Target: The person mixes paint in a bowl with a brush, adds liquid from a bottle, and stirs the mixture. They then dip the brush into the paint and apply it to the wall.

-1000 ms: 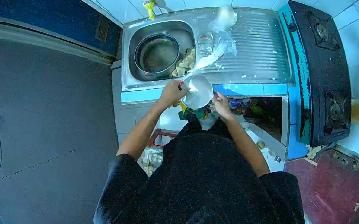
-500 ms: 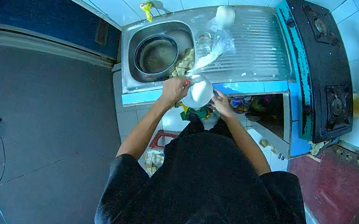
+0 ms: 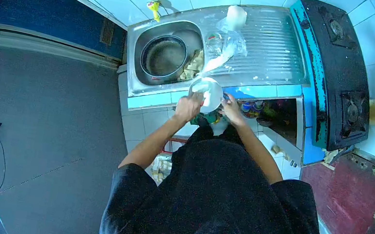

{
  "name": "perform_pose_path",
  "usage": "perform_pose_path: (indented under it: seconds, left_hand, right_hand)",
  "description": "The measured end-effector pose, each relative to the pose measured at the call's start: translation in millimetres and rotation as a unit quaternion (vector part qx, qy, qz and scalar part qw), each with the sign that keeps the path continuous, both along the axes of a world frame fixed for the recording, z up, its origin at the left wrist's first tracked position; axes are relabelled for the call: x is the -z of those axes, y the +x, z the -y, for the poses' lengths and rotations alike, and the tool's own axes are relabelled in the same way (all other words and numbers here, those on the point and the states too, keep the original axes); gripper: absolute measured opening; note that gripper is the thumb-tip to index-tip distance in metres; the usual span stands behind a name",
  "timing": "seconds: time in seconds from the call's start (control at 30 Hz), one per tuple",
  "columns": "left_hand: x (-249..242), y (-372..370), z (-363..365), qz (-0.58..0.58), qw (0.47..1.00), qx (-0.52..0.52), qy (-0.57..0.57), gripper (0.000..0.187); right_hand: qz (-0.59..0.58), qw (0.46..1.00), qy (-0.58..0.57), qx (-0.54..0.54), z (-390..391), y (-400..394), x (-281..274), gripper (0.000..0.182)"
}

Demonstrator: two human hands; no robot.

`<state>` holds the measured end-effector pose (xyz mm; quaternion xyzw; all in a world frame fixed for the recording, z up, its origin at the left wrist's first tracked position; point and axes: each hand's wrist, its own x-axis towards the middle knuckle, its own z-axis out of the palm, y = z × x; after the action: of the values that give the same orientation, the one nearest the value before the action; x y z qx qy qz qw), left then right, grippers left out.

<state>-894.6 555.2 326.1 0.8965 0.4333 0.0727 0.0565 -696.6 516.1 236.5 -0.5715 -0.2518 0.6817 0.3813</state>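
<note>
A round white bowl-like vessel (image 3: 216, 91) is in front of me at the counter's edge, with white matter in it. My right hand (image 3: 231, 111) grips its right side, near a small dark part that may be a handle. Closed at the vessel's left side, my left hand (image 3: 189, 107) holds a tool with a red part at the grip; its other end is too blurred to name. Just beyond the vessel, a long white piece (image 3: 215, 64) lies by a clear plastic bag (image 3: 236, 44).
A dark-rimmed round pan (image 3: 163, 58) sits in the steel sink, with pale chunks (image 3: 192, 67) beside it. A white rounded object (image 3: 236, 17) stands on the ribbed drainboard (image 3: 272, 47). The two-burner stove (image 3: 337, 72) is at right, above an open cabinet door (image 3: 282, 138).
My left hand has moved slightly down and right, along with the red-gripped tool, so more of the vessel's left rim shows. The right hand stays almost in place.
</note>
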Motion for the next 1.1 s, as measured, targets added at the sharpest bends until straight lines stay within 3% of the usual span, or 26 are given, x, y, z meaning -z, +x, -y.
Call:
perform_pose_path:
  seconds: [0.07,0.17,0.3,0.37,0.43,0.5,0.57,0.73,0.8,0.83,0.93,1.1]
  left_hand:
    - [0,4,12,0.007,1.0,-0.014,0.02,0.021]
    - [-8,20,22,0.007,0.997,-0.075,-0.001,0.016]
    - [-3,34,26,0.064,0.987,-0.146,-0.024,0.016]
    - [-11,41,27,0.086,0.983,-0.159,-0.006,0.018]
    - [-22,47,28,0.114,0.97,-0.201,-0.068,0.021]
    - [-22,48,26,0.175,0.954,-0.236,-0.057,0.026]
    - [-32,43,18,0.196,0.924,-0.317,-0.082,0.03]
    - [-18,20,4,0.332,0.859,-0.362,-0.148,0.032]
    - [0,24,3,0.462,0.761,-0.392,-0.23,0.037]
    - [2,27,6,0.463,0.761,-0.393,-0.231,0.037]
    - [15,33,9,0.537,0.648,-0.445,-0.307,0.036]
    - [19,23,19,0.518,0.66,-0.436,-0.327,0.037]
  right_hand:
    - [0.04,0.999,0.021,-0.015,0,0,1,0.046]
    - [0.095,0.993,0.06,-0.023,3,-1,67,0.047]
    - [0.111,0.992,0.059,-0.029,3,1,41,0.047]
    - [0.036,0.999,0.019,0.006,3,0,21,0.047]
    - [0.014,1.0,0.007,0.01,1,0,4,0.047]
    - [-0.005,1.0,-0.005,0.01,1,-1,-7,0.047]
    - [0.042,0.999,-0.007,0.009,-2,-2,-13,0.047]
    - [0.011,1.0,-0.018,0.018,1,-1,-3,0.053]
    - [0.001,1.0,-0.017,0.019,2,1,-2,0.054]
    - [-0.01,1.0,-0.015,0.021,2,2,-3,0.054]
    - [0.032,0.999,-0.03,-0.005,-1,3,-2,0.054]
    - [-0.013,0.999,-0.031,0.004,-2,1,8,0.056]
